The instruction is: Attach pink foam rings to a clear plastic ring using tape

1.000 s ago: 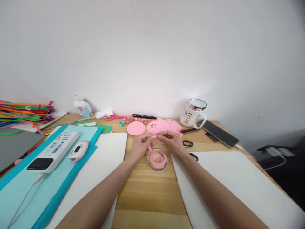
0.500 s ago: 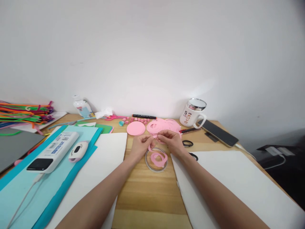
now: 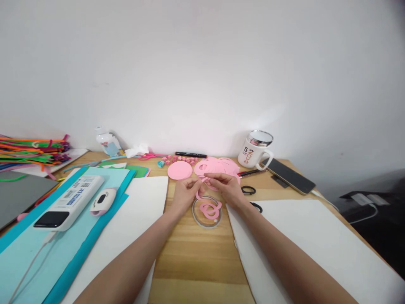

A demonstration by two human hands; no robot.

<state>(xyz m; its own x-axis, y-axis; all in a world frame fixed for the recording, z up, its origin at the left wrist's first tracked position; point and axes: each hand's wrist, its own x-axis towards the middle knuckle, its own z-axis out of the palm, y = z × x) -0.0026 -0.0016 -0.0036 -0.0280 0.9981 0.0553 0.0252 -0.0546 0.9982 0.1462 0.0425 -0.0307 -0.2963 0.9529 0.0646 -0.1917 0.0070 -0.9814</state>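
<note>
A curling pink paper strip (image 3: pixel 209 210) hangs from my fingertips, its loose coils over a clear round ring (image 3: pixel 193 213) on the wooden table. My left hand (image 3: pixel 187 193) pinches the strip near its upper end. Close beside it, my right hand (image 3: pixel 225 185) has thumb and fingers closed on the same end; the exact grip is partly hidden by the fingers. Just beyond the hands lie a pink paper disc (image 3: pixel 179 170) and a heap of pink paper cutouts (image 3: pixel 229 166). Black-handled scissors (image 3: pixel 248 190) rest by my right wrist, partly covered.
White boards (image 3: pixel 126 228) flank the hands on both sides. A white mug (image 3: pixel 253 154) and a phone (image 3: pixel 292 175) stand at back right. A white power bank (image 3: pixel 69 204) lies on blue sheets at left. Behind are a black marker (image 3: pixel 190 155) and small pink rolls (image 3: pixel 186 160).
The pink strip's dangling coils have shifted and loosened slightly. Both hands stay almost in the same place, the right fingers a little more extended.
</note>
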